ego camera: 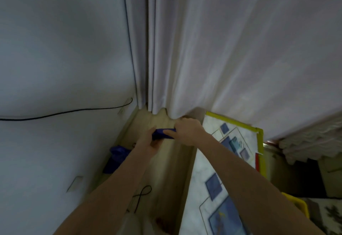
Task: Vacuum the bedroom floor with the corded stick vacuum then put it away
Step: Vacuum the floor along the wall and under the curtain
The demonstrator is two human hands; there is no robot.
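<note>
Vacuum handle, a dark blue plastic bar (163,133), lies crosswise between the two hands, its long axis running left to right across the view and roughly level. The left hand (148,142) comes at it from below and to the left, fingers curled up round the bar's left end; the right hand (187,130) reaches over from the right, its thumb laid along the near face and its fingers folded over the top of the right end. Both hands hold the bar, and neither is clearly nearer: they meet on it, almost touching. Only the short stretch between them shows, smooth and deep blue, blurred, with no switch or label that I can make out.

Below the left forearm, low against the pale wall (55,68), a bulkier dark blue shape (118,158) stands on the light wooden floor (166,170); it is probably the vacuum's body, though the arm hides how it joins the bar. A thin black cord (143,195) loops on the floor nearer the camera, and another black cable (64,113) runs along the wall. Just beyond the hands hang pale folded curtains (222,58), their hem brushing the floor. To the right lies a white mat with blue squares and a yellow border (231,142).

My judgement: the vacuum stands in the corner, so any pull must run back toward the person, along the strip of floor.
</note>
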